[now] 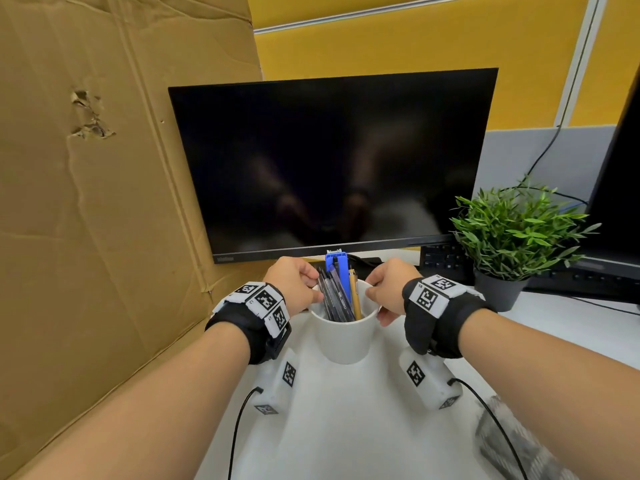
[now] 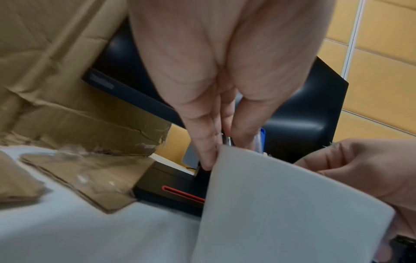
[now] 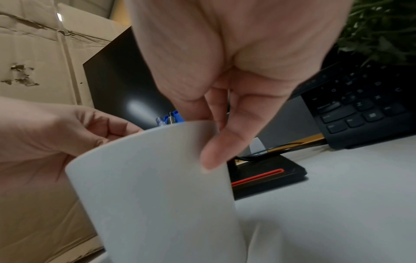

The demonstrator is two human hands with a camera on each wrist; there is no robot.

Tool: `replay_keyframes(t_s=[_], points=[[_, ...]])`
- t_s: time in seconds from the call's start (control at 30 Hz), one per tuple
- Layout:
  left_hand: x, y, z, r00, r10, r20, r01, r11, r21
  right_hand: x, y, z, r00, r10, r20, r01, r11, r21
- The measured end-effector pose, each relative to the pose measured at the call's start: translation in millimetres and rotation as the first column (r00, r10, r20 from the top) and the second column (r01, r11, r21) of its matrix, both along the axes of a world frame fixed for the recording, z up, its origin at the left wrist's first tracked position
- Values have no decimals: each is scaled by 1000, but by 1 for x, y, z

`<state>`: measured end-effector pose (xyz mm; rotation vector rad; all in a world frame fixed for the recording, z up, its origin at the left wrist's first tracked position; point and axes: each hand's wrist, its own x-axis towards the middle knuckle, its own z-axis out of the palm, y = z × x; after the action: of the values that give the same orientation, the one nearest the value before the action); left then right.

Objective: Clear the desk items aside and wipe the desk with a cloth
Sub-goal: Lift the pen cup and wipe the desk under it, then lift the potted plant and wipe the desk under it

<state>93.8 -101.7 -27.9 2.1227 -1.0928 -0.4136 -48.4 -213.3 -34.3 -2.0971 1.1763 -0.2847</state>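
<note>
Cup (image 1: pixel 343 336): white, smooth, cylindrical, holding pens (image 1: pixel 337 294); directly before monitor (image 1: pixel 332 161). Left hand (image 1: pixel 294 284) and right hand (image 1: pixel 389 287) pinch opposite rim sides, fingers curled over rim.

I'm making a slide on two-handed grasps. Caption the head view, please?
Both hands, left and right, grip the rim of a white cup of pens before a dark monitor.

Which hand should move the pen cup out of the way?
Probably the left. Both hands, left hand and right hand, pinch the white cup rim, so either could. But the plant and keyboard crowd the right, while the desk toward the cardboard looks freer.
</note>
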Motion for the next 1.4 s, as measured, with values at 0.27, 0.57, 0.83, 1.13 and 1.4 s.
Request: replay_keyframes(t_s=[0.27, 0.57, 0.83, 1.13, 1.4], points=[[-23, -39, -4, 997, -40, 68, 41, 999, -18, -24, -28, 1, 992, -129, 13, 129, 992, -10], [-27, -40, -2, 985, 20, 169, -13, 999, -39, -41, -32, 0, 978, -172, 120, 162, 983, 84], [-67, -10, 24, 952, -55, 302, 61, 998, -12, -106, -12, 10, 998, -56, -5, 56, 998, -17], [-145, -36, 16, 854, -340, 393, 273, 937, 218, -200, -12, -1, 898, 33, -440, -111, 982, -154], [-197, -121, -8, 906, -342, 251, 280, 926, 252, -240, -69, -14, 896, -81, -437, -1, 983, -184]])
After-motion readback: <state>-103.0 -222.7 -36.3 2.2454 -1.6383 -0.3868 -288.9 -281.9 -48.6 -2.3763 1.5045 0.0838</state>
